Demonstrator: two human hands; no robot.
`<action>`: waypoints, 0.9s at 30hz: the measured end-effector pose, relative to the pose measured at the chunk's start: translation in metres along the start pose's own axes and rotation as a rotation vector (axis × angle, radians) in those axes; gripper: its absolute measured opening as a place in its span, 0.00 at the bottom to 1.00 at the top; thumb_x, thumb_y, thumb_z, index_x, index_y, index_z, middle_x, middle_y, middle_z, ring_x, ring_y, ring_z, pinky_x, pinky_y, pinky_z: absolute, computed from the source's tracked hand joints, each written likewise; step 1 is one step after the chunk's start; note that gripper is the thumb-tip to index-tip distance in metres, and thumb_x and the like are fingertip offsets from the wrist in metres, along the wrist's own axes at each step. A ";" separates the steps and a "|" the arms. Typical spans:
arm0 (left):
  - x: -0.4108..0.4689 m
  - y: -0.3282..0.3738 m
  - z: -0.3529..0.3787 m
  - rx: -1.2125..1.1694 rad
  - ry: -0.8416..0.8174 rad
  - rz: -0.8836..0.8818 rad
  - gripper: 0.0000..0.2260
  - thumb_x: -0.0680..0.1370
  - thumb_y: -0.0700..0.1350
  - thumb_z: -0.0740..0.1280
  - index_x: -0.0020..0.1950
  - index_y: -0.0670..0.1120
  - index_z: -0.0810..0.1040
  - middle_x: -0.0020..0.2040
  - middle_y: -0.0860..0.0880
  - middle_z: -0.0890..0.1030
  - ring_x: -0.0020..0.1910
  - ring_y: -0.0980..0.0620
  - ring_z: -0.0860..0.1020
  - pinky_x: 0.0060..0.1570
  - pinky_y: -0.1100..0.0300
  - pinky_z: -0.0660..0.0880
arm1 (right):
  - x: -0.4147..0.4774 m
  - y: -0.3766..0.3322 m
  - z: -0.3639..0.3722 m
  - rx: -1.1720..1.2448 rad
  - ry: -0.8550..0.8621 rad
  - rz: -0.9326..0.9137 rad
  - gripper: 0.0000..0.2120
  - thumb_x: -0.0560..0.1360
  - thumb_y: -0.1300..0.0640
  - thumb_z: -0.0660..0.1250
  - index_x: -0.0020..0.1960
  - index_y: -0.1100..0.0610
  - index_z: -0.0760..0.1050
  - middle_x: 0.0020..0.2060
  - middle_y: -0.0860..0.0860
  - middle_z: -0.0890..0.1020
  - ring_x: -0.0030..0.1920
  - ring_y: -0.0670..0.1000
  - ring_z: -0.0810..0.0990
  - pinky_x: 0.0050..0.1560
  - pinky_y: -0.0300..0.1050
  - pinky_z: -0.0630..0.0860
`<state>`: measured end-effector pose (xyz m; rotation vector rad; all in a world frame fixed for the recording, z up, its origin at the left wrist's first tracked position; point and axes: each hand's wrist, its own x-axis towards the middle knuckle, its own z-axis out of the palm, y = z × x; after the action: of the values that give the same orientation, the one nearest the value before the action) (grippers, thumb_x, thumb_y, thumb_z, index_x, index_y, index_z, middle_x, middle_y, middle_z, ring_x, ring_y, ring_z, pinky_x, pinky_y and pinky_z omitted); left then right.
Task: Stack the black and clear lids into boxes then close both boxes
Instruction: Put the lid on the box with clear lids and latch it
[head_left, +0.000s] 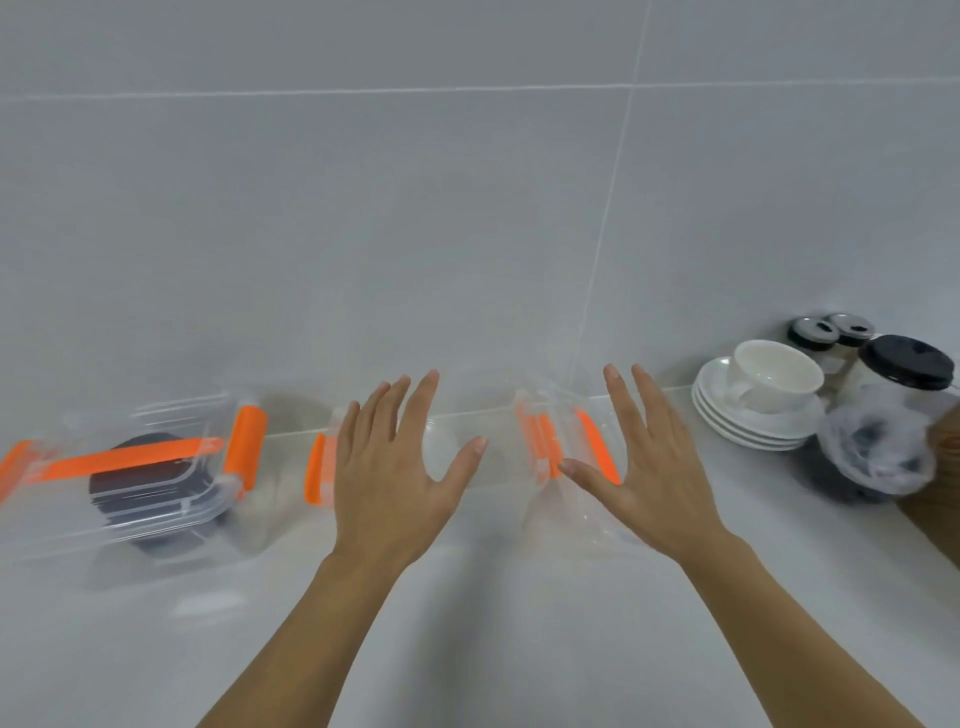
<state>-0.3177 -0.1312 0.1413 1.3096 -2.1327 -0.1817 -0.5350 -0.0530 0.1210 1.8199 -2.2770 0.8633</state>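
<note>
A: Inspected the right-hand box (519, 467), taken as landmark. Found clear, thin-walled, motion-blurred; stood on the table (519, 649) against the tiled wall (467, 208). Noted orange latches (540, 447) at its right end, one more at its left end.

B: Hands?

A: Recorded the left hand (400, 467) spread flat over the box's left part, the right hand (644, 467) spread over its right end. Fingers splayed, nothing gripped in either. Could not tell whether palms touched the cover.

B: The other box?

A: Sat left of the landmark, just apart: second box (140, 483), cover on, orange handle across the top, black lids (140, 483) stacked inside. Clear lids inside the landmark box too faint to confirm.

B: Handling?

A: Judged light, springy plastic, smooth and liable to slide on the table. Advised pressing the cover down at both ends, then pinching each latch by its orange tab. Judged little risk of breakage.

B: Neighbours?

A: Right of the landmark, well apart: white cup (774, 374) on stacked saucers (748, 431), fragile. Advised keeping elbows clear.
</note>
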 end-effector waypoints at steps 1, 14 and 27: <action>0.000 -0.001 0.003 0.000 -0.010 0.001 0.34 0.72 0.68 0.52 0.72 0.51 0.65 0.70 0.45 0.71 0.72 0.46 0.65 0.72 0.51 0.54 | -0.002 0.002 0.003 -0.003 -0.024 0.011 0.45 0.66 0.23 0.48 0.75 0.45 0.43 0.76 0.57 0.56 0.75 0.56 0.56 0.70 0.46 0.53; 0.008 -0.009 0.029 -0.037 -0.114 0.027 0.34 0.72 0.67 0.51 0.70 0.48 0.69 0.69 0.45 0.71 0.72 0.46 0.65 0.72 0.52 0.55 | -0.051 0.025 0.054 0.064 -0.411 0.111 0.45 0.69 0.36 0.64 0.76 0.52 0.45 0.76 0.47 0.53 0.76 0.49 0.51 0.72 0.42 0.49; 0.029 0.025 0.053 -0.085 -0.303 0.260 0.26 0.74 0.59 0.56 0.65 0.46 0.74 0.63 0.48 0.77 0.64 0.47 0.73 0.64 0.57 0.65 | -0.049 0.030 0.063 0.045 -0.291 0.141 0.30 0.75 0.61 0.63 0.74 0.56 0.56 0.73 0.51 0.64 0.73 0.52 0.61 0.65 0.36 0.50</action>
<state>-0.3761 -0.1535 0.1220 0.9943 -2.4960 -0.3775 -0.5321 -0.0372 0.0371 1.9349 -2.6085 0.7134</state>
